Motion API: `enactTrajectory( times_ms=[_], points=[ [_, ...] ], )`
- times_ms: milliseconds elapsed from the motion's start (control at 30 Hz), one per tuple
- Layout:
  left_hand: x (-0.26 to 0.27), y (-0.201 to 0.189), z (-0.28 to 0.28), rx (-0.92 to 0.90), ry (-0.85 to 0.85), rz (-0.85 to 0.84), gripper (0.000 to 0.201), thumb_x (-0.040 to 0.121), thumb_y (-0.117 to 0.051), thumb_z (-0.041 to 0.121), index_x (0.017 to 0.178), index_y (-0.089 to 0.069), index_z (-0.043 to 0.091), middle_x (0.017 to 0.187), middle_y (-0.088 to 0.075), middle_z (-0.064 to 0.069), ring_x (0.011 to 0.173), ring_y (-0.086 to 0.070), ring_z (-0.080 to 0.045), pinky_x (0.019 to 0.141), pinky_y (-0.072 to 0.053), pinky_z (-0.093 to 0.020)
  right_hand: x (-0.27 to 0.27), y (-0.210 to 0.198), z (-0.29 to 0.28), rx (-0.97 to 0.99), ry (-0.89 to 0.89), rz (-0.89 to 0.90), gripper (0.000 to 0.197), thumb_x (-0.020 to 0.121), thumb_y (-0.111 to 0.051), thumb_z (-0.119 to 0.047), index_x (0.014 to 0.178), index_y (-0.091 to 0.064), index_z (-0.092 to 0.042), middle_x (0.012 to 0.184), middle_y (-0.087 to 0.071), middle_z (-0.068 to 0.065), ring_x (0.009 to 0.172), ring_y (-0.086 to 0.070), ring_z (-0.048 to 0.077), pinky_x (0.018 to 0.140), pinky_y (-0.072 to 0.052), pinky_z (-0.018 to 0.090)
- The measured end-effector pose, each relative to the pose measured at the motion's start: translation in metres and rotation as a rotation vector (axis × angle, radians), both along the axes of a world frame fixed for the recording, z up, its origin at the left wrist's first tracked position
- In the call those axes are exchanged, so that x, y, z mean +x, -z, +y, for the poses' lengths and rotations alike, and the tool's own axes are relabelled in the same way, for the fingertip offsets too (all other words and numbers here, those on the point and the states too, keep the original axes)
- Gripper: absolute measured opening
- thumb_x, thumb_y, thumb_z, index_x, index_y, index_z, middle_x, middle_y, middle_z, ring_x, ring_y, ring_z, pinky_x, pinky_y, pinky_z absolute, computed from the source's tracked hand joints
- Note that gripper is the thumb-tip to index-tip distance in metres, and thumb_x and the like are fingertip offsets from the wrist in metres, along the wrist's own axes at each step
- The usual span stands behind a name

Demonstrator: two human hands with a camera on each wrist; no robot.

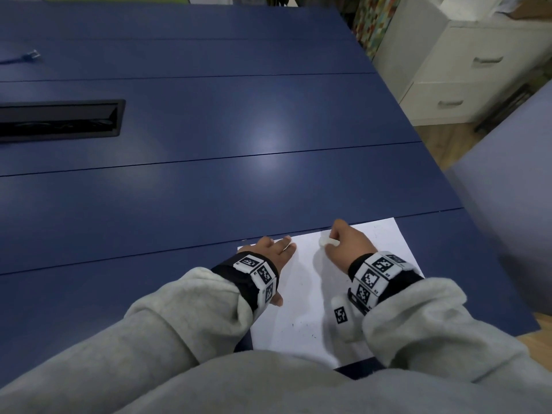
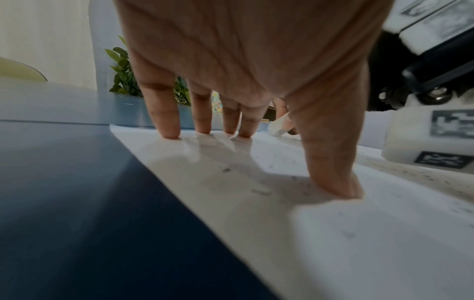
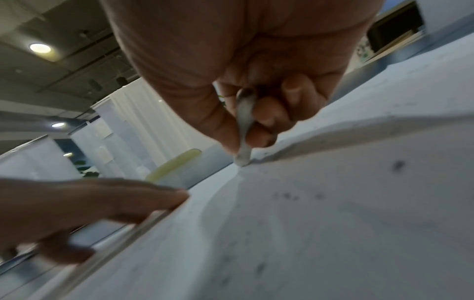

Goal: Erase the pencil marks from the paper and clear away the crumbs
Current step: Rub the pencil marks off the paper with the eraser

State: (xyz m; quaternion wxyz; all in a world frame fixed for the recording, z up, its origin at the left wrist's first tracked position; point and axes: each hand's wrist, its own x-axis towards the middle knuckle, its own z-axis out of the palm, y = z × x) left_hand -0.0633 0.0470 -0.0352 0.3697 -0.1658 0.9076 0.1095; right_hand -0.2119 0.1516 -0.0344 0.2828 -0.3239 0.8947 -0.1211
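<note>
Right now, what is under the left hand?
The white paper lies under the left hand, whose fingers press it onto the blue table. Any marks beneath the hand are covered.

A white paper [image 1: 301,294] flecked with dark crumbs [image 1: 303,325] is seen on a navy-blue table [image 1: 209,115], beside grey sleeves [image 1: 185,318].

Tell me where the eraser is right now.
The eraser is pinched in the right hand, its tip on the paper near the far edge, right of the left hand.
</note>
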Motion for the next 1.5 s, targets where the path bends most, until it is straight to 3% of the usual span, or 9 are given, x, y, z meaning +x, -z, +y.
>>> enactTrajectory(
  times_ms=[167,300,400,633,833,1000,1200,1400,1500],
  points=[
    [0.001,0.001,-0.001,-0.005,0.005,0.008,0.113,0.076,-0.074,0.051,0.154,0.004,0.024,0.160,0.011,0.009,0.143,-0.011,-0.023,0.106,-0.036,-0.049,0.028,0.005,0.002,0.038,-0.214,-0.094,0.011,0.087,-0.050,-0.022,0.081,-0.041,-0.020,0.075,-0.052,-0.002,0.072,-0.050,0.020,0.061,-0.037,0.030],
    [0.002,0.002,-0.001,-0.004,0.002,0.019,0.113,0.076,-0.074,0.051,0.153,0.004,0.024,0.160,0.011,0.010,0.144,-0.010,-0.023,0.106,-0.035,-0.050,0.007,0.005,0.011,0.004,-0.071,-0.077,0.016,0.085,-0.052,-0.019,0.075,-0.040,-0.020,0.071,-0.053,-0.001,0.067,-0.049,0.020,0.056,-0.036,0.025],
    [0.002,0.002,-0.001,0.005,-0.002,0.025,0.113,0.076,-0.074,0.050,0.153,0.004,0.024,0.160,0.010,0.009,0.145,-0.010,-0.024,0.108,-0.033,-0.050,-0.007,0.002,0.013,-0.029,0.049,-0.030,0.013,0.086,-0.052,-0.020,0.079,-0.041,-0.019,0.073,-0.055,0.003,0.064,-0.050,0.021,0.055,-0.036,0.025],
    [0.000,0.001,0.000,-0.005,0.006,0.019,0.114,0.075,-0.075,0.050,0.154,0.004,0.023,0.161,0.009,0.008,0.143,-0.012,-0.024,0.106,-0.035,-0.052,0.014,0.005,0.011,0.030,-0.207,-0.114,0.010,0.082,-0.052,-0.017,0.079,-0.043,-0.020,0.076,-0.055,-0.001,0.074,-0.051,0.021,0.065,-0.040,0.030],
    [0.002,0.002,-0.001,-0.010,0.009,0.031,0.114,0.075,-0.075,0.051,0.154,0.003,0.024,0.161,0.009,0.009,0.143,-0.012,-0.024,0.105,-0.036,-0.050,0.002,-0.001,0.006,-0.068,0.018,-0.075,0.010,0.083,-0.054,-0.016,0.081,-0.044,-0.016,0.069,-0.051,0.002,0.064,-0.047,0.021,0.054,-0.035,0.026],
    [0.002,0.005,-0.002,-0.003,0.009,0.043,0.114,0.075,-0.075,0.050,0.154,0.003,0.024,0.161,0.009,0.008,0.143,-0.012,-0.025,0.106,-0.035,-0.049,0.028,0.007,0.006,-0.040,-0.134,-0.197,0.013,0.083,-0.057,-0.020,0.077,-0.047,-0.018,0.072,-0.053,-0.001,0.071,-0.049,0.019,0.065,-0.039,0.030],
    [0.004,0.006,-0.003,0.000,0.013,0.056,0.113,0.076,-0.074,0.051,0.153,0.003,0.025,0.161,0.009,0.009,0.144,-0.012,-0.024,0.107,-0.033,-0.048,-0.003,0.007,0.008,-0.121,0.103,-0.124,0.019,0.083,-0.061,-0.018,0.074,-0.045,-0.017,0.074,-0.053,0.004,0.069,-0.048,0.021,0.059,-0.036,0.025],
    [0.001,0.007,-0.002,0.000,0.011,0.043,0.115,0.075,-0.076,0.050,0.153,0.004,0.024,0.161,0.009,0.008,0.143,-0.012,-0.024,0.107,-0.034,-0.049,0.023,0.007,0.006,-0.021,-0.171,-0.222,0.020,0.079,-0.063,-0.022,0.071,-0.044,-0.021,0.074,-0.053,0.000,0.071,-0.049,0.018,0.064,-0.038,0.029],
    [0.001,0.008,-0.001,-0.013,0.010,0.047,0.115,0.074,-0.075,0.052,0.153,0.004,0.024,0.161,0.008,0.008,0.142,-0.013,-0.024,0.107,-0.034,-0.048,0.016,0.002,-0.001,-0.003,-0.209,-0.193,0.019,0.079,-0.065,-0.021,0.072,-0.047,-0.023,0.077,-0.053,-0.003,0.073,-0.050,0.015,0.063,-0.037,0.027]
  ],
)
